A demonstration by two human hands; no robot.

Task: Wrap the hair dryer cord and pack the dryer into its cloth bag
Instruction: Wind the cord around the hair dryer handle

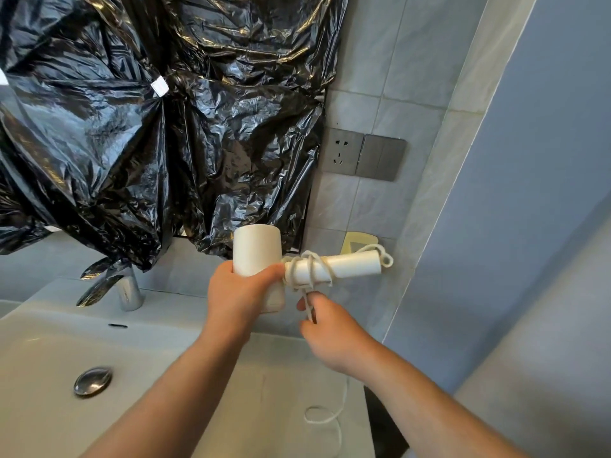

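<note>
A white hair dryer (257,251) is held in the air above the basin's right side, its handle (350,266) pointing right. My left hand (236,294) is closed around the dryer's barrel. The white cord (309,271) is looped a few times around the handle near the barrel. My right hand (327,332) pinches the cord just below the handle. A loose length of cord (325,414) trails down onto the counter. No cloth bag is in view.
A white basin (43,352) with a chrome drain plug (92,381) lies lower left, a chrome tap (129,292) behind it. Black plastic sheeting (158,120) covers the wall above. A grey socket (342,152) and switch (382,157) sit on the tiled wall.
</note>
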